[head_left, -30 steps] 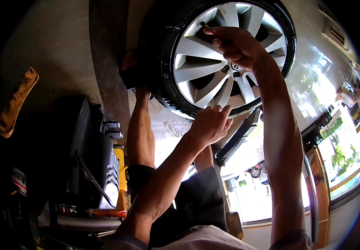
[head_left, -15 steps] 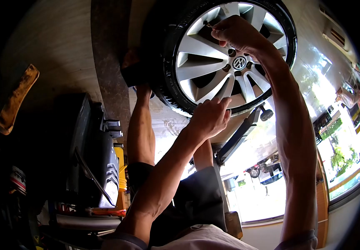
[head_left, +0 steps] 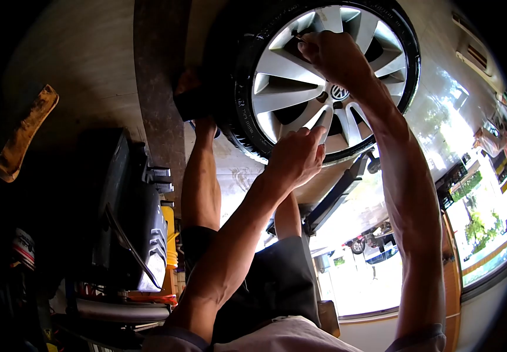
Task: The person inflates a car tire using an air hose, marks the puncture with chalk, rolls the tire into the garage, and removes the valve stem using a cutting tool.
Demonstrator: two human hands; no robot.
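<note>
A silver alloy car wheel (head_left: 289,97) with a VW badge (head_left: 340,92) and a black tyre (head_left: 243,100) faces me. Across its upper spokes reaches my right hand (head_left: 338,58), fingers pinched together on a small thin piece with a dark tip (head_left: 296,35); its exact kind is too small to tell. My left hand (head_left: 296,158) is at the wheel's lower edge with its fingers curled and the fingertips by the rim. Whatever it may hold is hidden by the fingers. Whether it touches the wheel I cannot tell.
A dark lift arm (head_left: 335,196) runs below the wheel on the right. At the left stand a black case-like machine (head_left: 130,211), a yellow item (head_left: 170,234) and a worn wooden piece (head_left: 27,135). A bright doorway (head_left: 365,281) lies at lower right.
My right hand has shifted slightly right and down, still pinching the small piece. My left hand has risen slightly over the lower rim. The view has moved a little.
</note>
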